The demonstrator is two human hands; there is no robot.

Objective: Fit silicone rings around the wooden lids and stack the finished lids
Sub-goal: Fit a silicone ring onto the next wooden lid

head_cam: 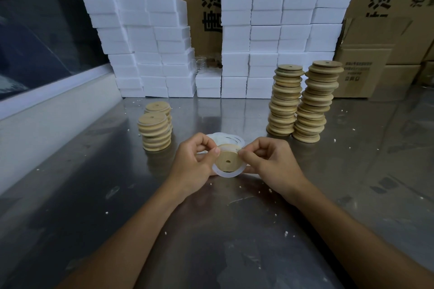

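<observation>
Wooden lid [229,161] between both hands, above table [328,171] middle | left hand [196,162] pinches silicone ring [229,174] | right hand [270,162] pinches ring's other side

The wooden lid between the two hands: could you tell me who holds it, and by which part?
Both hands hold the wooden lid by its rim: the left hand on one side, the right hand opposite, with the silicone ring partly around it.

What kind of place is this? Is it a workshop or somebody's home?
Probably a small packing or assembly workshop, not a home: printed cardboard cartons and white foam blocks line the back, and tall stacks of wooden lids stand on a steel worktable.
</observation>
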